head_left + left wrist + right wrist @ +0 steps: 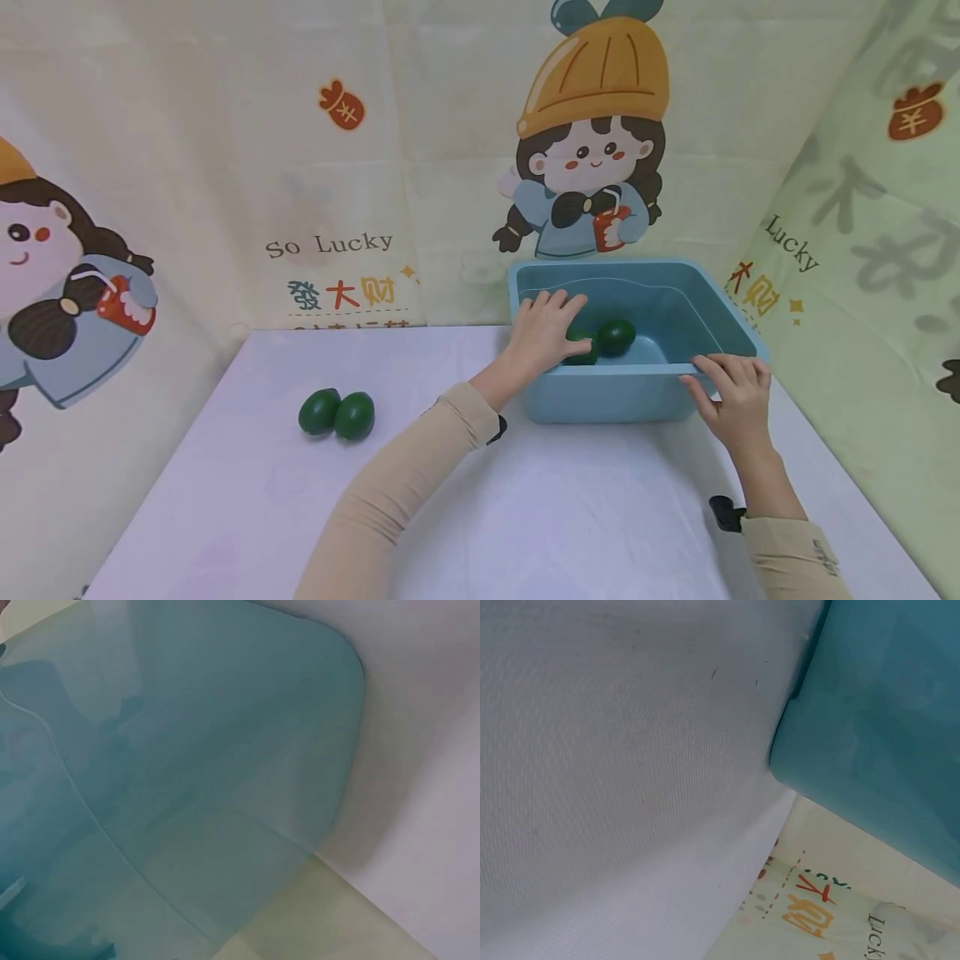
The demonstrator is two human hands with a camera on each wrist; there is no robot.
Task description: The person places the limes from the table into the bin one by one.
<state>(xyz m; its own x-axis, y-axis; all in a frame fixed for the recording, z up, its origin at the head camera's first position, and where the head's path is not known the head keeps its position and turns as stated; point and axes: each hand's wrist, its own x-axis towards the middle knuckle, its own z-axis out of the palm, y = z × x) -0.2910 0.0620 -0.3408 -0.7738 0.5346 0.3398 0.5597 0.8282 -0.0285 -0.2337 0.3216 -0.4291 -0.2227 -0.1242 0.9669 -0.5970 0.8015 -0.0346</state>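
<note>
A light blue plastic bin (611,396) stands at the back right of the table. Two glossy dark green oval fruits lie inside it: one (617,337) in plain sight, the other (582,357) partly behind my left hand and the front rim. My left hand (542,329) is over the bin's left end, fingers spread, thumb beside the partly hidden fruit. At the front right corner, my right hand (733,398) grips the rim, fingers over the top and thumb outside. The wrist views show bin walls (225,735) (877,742) but no fingers.
Two more green fruits (318,412) (355,417) sit side by side on the left of the white-covered table (247,508). Behind the table hangs a cream cloth (442,167) printed with cartoon figures; another printed cloth (862,275) borders the right side.
</note>
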